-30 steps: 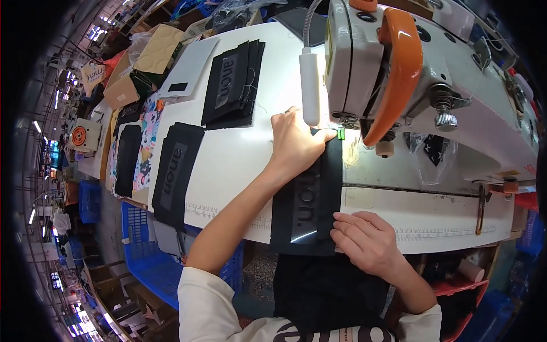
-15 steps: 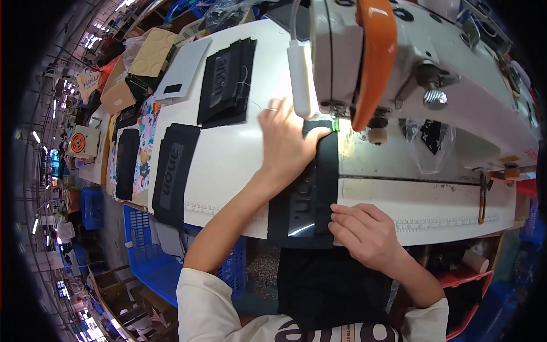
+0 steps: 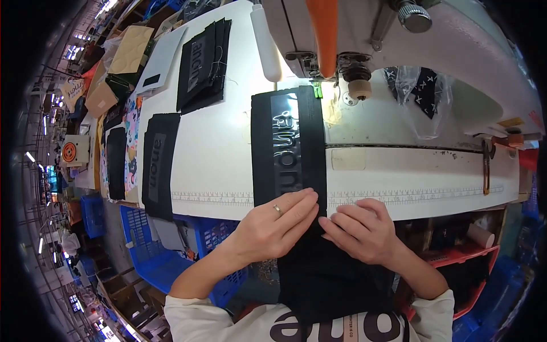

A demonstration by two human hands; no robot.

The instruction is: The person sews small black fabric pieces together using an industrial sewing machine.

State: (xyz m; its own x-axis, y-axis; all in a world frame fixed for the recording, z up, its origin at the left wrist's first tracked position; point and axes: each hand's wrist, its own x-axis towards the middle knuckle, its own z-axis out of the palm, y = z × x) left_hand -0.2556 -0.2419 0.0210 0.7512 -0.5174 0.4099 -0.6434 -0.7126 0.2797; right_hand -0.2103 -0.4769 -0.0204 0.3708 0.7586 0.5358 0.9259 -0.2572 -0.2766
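A long black fabric panel with a shiny clear strip and raised lettering lies on the white sewing table, its far end beside the presser foot area. My left hand, with a ring on one finger, is closed on the panel's near end, fingers together and thumb hidden. Close by on the right, my right hand has its fingers curled at the panel's near right edge. The panel's near end is partly covered by both hands. At the panel's far right corner shows a small green piece by the sewing machine.
A stack of black panels lies at the far left, with another lettered panel nearer. A printed ruler runs along the table front. A blue basket stands below left. A plastic bag lies under the machine arm.
My left hand has moved from the panel's far end back to its near end, beside my right hand. More of the panel's lettering shows. The camera view has shifted.
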